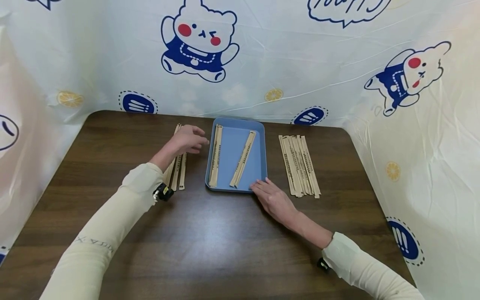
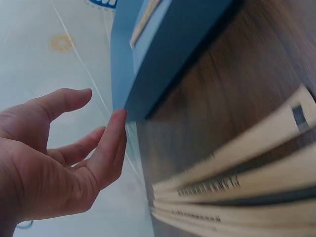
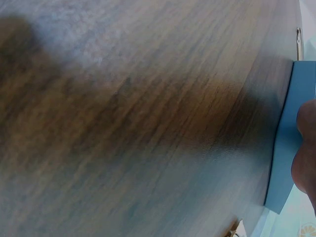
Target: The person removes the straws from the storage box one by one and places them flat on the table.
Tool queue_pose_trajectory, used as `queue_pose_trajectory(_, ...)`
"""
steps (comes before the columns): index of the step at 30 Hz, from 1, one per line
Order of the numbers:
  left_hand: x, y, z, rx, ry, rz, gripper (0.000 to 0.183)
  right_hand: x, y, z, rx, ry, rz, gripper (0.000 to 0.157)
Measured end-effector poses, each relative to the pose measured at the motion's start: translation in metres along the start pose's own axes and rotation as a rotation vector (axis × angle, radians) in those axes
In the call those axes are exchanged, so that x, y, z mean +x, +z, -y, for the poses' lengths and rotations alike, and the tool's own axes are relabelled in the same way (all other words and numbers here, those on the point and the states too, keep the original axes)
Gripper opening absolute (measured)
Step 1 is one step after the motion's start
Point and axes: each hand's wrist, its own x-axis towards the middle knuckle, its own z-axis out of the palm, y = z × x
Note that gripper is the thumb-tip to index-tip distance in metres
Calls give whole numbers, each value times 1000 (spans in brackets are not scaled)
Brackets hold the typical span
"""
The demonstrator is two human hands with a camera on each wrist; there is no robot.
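Note:
A blue tray (image 1: 238, 190) stands at the middle of the table's far half. Inside it, narrow printed paper-wrapped sticks lie along the left side (image 1: 215, 156), and others lie slantwise near the middle (image 1: 243, 159). My left hand (image 1: 187, 139) hovers over a pile of similar sticks (image 1: 182, 173) left of the tray, partly hiding them. It holds nothing; in the left wrist view its thumb and fingers are apart, near the tray's corner. My right hand (image 1: 276, 203) rests its fingers on the tray's front right corner. Only part of that hand (image 3: 307, 153) shows in the right wrist view.
Another pile of paper-wrapped sticks (image 1: 298, 166) lies right of the tray. The brown wooden table (image 1: 210, 250) meets a white printed sheet (image 1: 270, 54) hanging along its back and sides.

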Motion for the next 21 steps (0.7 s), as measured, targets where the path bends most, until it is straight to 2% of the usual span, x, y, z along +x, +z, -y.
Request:
queue_pose_trajectory(11, 15, 42, -17, -4, 41, 41, 60, -3, 0, -1, 12, 1, 4, 27)
queue_pose_trajectory(21, 31, 70, -19, -38, 1, 78, 63, -1, -2, 0, 10, 7, 20, 28)
